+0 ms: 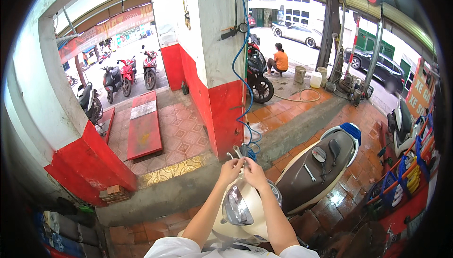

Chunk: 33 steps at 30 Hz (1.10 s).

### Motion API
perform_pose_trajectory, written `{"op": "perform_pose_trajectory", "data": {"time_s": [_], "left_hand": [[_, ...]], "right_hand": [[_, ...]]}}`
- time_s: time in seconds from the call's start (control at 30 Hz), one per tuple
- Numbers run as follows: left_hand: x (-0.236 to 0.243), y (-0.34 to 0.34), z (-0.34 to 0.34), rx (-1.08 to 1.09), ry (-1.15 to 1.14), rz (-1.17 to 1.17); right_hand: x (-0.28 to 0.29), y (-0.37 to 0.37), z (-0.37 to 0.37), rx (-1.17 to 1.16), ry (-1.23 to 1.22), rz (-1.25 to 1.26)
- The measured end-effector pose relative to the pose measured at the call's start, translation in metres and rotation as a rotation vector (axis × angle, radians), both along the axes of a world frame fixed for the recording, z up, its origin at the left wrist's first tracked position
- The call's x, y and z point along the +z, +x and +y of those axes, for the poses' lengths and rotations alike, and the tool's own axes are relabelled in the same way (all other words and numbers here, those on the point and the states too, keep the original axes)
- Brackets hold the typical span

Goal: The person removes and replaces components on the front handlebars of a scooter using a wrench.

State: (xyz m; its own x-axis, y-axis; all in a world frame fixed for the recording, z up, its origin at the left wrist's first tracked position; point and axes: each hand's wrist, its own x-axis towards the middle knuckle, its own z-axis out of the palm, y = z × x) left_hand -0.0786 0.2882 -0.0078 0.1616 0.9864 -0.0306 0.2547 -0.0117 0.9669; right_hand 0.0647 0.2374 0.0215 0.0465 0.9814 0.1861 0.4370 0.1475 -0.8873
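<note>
My left hand (230, 170) and my right hand (253, 173) meet over the cream scooter's front (224, 229), fingers closed around silver metal tools that look like wrenches (237, 151). Two tool ends stick up above my fingers; exactly which hand grips which is hard to tell. Below my hands is the scooter's clear lamp housing (236, 206). Just right of it is the brown seat (295, 182), on which lie two detached mirrors (319, 154) and a silver wrench (309, 172).
A red-and-white pillar (222, 111) with a coiled blue hose (252, 149) stands ahead. A red ramp (144, 130) is left, parked scooters (127, 76) beyond. A person in orange (281, 59) squats near buckets (300, 74). A rack (410, 173) holds straps at the right.
</note>
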Motion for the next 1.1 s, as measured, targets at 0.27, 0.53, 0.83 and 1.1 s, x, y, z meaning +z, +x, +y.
{"op": "perform_pose_trajectory", "data": {"time_s": [0.27, 0.53, 0.83, 1.1], "left_hand": [[-0.003, -0.028, -0.005, 0.082, -0.255, -0.305], [-0.035, -0.039, -0.012, -0.016, -0.023, 0.415], [-0.016, -0.037, -0.006, -0.042, 0.014, 0.538], [-0.021, -0.030, 0.002, -0.031, -0.020, 0.575]], "right_hand": [[-0.005, -0.014, 0.001, 0.034, 0.002, -0.014], [-0.027, -0.006, 0.014, -0.005, -0.003, 0.018], [-0.015, -0.007, 0.008, -0.084, 0.102, -0.118], [-0.035, 0.010, 0.092, 0.014, -0.117, -0.235]]}}
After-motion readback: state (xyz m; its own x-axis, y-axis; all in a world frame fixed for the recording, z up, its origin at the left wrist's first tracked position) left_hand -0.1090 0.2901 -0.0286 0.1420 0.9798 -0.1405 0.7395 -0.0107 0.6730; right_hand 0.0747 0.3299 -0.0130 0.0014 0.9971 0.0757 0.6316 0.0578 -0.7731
